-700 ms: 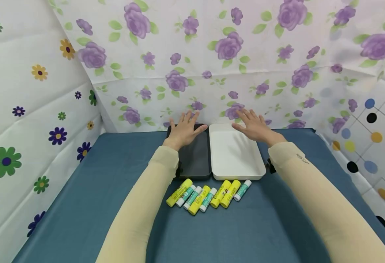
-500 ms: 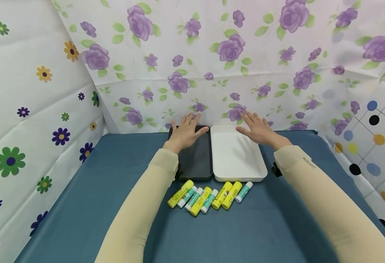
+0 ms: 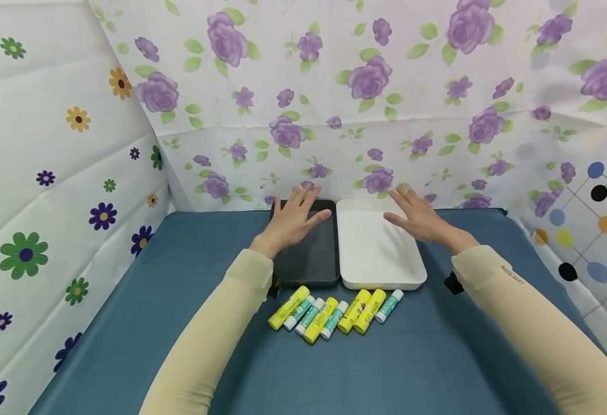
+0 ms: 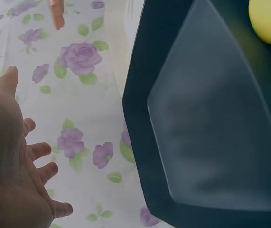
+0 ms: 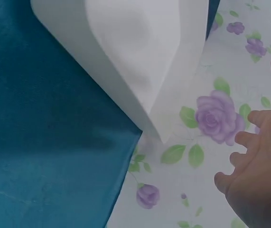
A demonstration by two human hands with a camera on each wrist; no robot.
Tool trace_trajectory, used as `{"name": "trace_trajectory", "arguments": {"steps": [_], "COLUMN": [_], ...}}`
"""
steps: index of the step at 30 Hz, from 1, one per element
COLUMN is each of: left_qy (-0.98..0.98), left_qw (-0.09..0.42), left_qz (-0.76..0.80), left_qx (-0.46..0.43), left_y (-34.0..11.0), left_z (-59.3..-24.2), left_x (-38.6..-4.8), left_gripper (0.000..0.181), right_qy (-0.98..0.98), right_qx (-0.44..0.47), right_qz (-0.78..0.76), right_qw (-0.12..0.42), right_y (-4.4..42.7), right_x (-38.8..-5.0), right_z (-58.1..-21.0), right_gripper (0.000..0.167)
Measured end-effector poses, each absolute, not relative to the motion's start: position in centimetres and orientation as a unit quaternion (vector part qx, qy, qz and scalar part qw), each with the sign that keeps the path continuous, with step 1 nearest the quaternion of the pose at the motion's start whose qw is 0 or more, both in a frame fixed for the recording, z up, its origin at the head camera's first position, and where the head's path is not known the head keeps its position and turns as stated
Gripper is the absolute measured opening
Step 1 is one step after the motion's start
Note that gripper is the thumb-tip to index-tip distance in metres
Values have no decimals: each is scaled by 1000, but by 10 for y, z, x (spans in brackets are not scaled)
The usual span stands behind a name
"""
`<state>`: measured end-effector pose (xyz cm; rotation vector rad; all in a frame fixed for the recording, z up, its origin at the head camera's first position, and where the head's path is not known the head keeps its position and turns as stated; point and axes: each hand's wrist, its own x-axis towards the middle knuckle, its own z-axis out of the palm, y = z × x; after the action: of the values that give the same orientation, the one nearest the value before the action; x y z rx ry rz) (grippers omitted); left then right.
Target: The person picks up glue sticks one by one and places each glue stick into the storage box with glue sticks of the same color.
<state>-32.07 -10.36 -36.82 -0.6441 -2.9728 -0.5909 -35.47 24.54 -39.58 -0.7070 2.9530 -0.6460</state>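
In the head view my left hand (image 3: 289, 223) is held over the black tray (image 3: 313, 259), fingers spread and holding nothing. My right hand (image 3: 421, 220), also bare and with its fingers extended, hovers above the right side of the white tray (image 3: 378, 253). The trays stand side by side. In front of them lies a slanted row of several yellow glue sticks (image 3: 320, 320) and several smaller teal-and-white glue sticks (image 3: 389, 306). The left wrist view has the left hand (image 4: 14, 175) beside the black tray; in the right wrist view the right hand (image 5: 258, 166) is apart from the white tray.
A blue cloth (image 3: 386, 369) covers the table under everything. Behind the trays rises a purple-flowered curtain (image 3: 324, 104). Patterned sheets hang at the left (image 3: 75, 196) and at the right (image 3: 588, 230). A dark wrist camera (image 3: 453, 283) shows below the right sleeve.
The hands have drawn slightly apart and back toward the body, the left one leftward and the right one rightward. The head view has shifted a little. Trays and glue sticks keep their places.
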Motion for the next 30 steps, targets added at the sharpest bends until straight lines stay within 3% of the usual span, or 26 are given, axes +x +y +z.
{"name": "trace_trajectory", "arguments": {"steps": [12, 30], "left_qy": [-932, -924], "left_qw": [42, 20], "left_qz": [-269, -270], "left_qx": [-240, -270], "left_y": [-120, -124], "left_z": [-368, -370], "left_x": [-291, -248], "left_gripper": [73, 69], "right_qy": [938, 927], "right_qx": [-217, -193], "right_qz": [-266, -314], "right_qw": [51, 69], "right_y": [267, 290], "right_x": [-348, -349], "right_z": [-413, -436], "right_gripper": [81, 84]}}
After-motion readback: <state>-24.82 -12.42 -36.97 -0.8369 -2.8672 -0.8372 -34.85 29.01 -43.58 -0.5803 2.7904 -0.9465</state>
